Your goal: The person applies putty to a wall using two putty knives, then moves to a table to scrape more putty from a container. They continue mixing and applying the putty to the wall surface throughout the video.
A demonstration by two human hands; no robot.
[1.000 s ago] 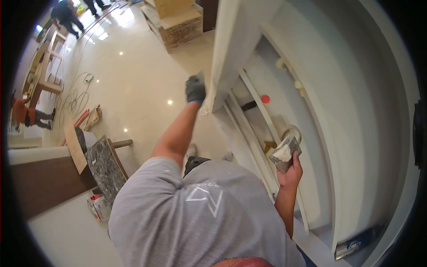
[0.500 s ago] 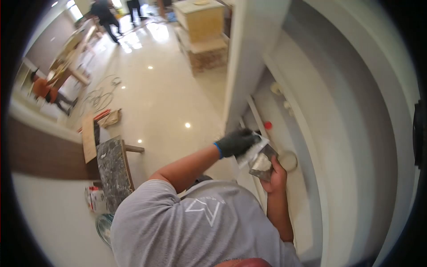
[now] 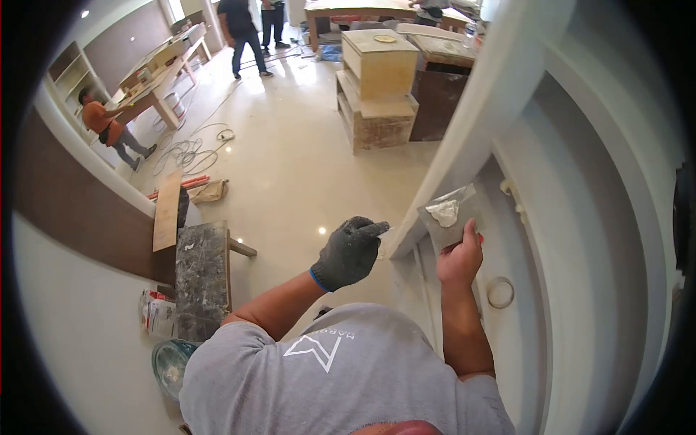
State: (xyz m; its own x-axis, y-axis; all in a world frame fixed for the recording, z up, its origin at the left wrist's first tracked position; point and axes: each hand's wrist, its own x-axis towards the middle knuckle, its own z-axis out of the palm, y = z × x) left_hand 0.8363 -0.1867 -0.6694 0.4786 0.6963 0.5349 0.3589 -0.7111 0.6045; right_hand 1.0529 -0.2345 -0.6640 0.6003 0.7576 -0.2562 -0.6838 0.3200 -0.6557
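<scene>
My right hand (image 3: 461, 259), bare, grips a flat, wide-bladed putty knife (image 3: 458, 230) in front of the pale cabinet. A lump of white putty (image 3: 444, 212) sits on the blade near its far edge. To its left, over the floor, my left hand (image 3: 350, 252) wears a dark grey glove with a blue cuff. Its fingers are closed together and point right, apart from the blade. Whitish smears show at the gloved fingertips; whatever they may pinch is too small to make out.
A round ring (image 3: 500, 292) lies inside the cabinet (image 3: 536, 239). Left of me stand a stained bench (image 3: 203, 279) and a bucket (image 3: 168, 366). Cables (image 3: 190, 154) cross the floor. A wooden box unit (image 3: 380, 65) is ahead. A person in orange (image 3: 101, 119) works at a far table.
My left hand has moved left and down, away from the putty knife. My right hand has raised the knife forward, and the view has shifted.
</scene>
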